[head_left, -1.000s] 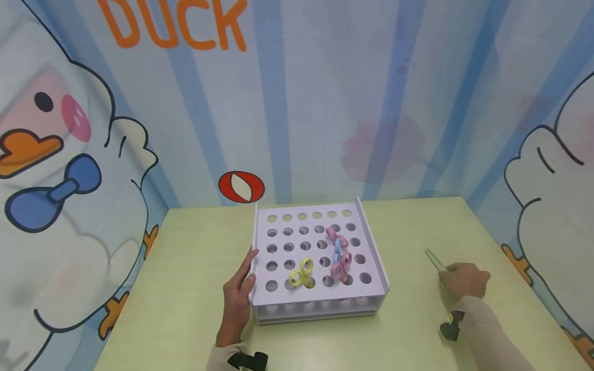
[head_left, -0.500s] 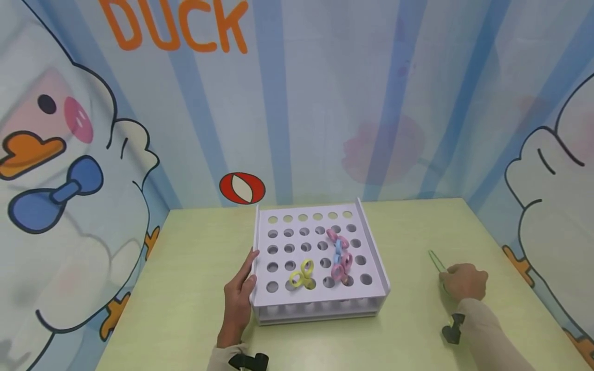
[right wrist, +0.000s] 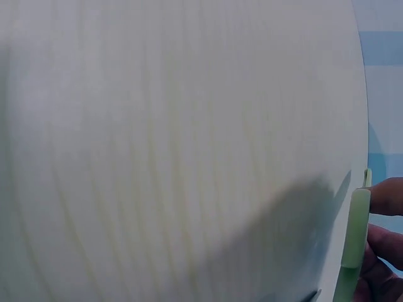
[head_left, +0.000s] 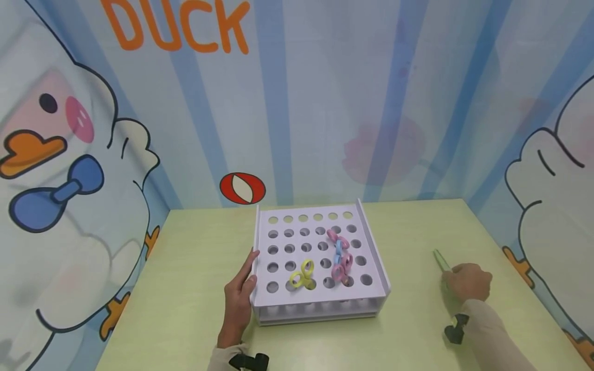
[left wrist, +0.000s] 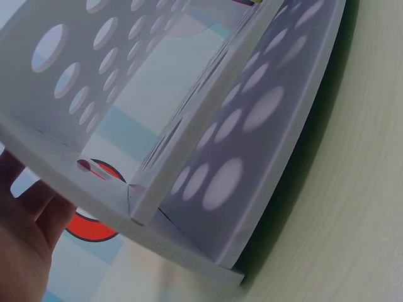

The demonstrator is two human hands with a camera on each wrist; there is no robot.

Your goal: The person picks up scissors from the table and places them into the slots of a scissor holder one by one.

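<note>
A white rack [head_left: 297, 265] with rows of round holes stands on the table. My left hand [head_left: 237, 304] rests against its left side wall, fingers extended along the outside; the left wrist view shows the fingers [left wrist: 55, 217] at that panel. To the right of the rack, my right hand [head_left: 467, 282] holds light green tweezers [head_left: 442, 260] low over the table, tips pointing away. In the right wrist view the tweezers [right wrist: 356, 233] are pinched between thumb and fingers, and most of that hand is out of frame. Nothing is visible between the tweezer tips.
On the rack lie a yellow looped piece [head_left: 301, 275], pink looped pieces [head_left: 341, 268] and a blue piece [head_left: 338, 251] among them. The pale yellow table [head_left: 204, 242] reaches back to a duck-print curtain [head_left: 315, 103]. Bare tabletop separates the rack from my right hand.
The tweezers' two arms, seen apart earlier, now look pressed together. My right hand has shifted slightly right. My left hand and the rack have stayed put.
</note>
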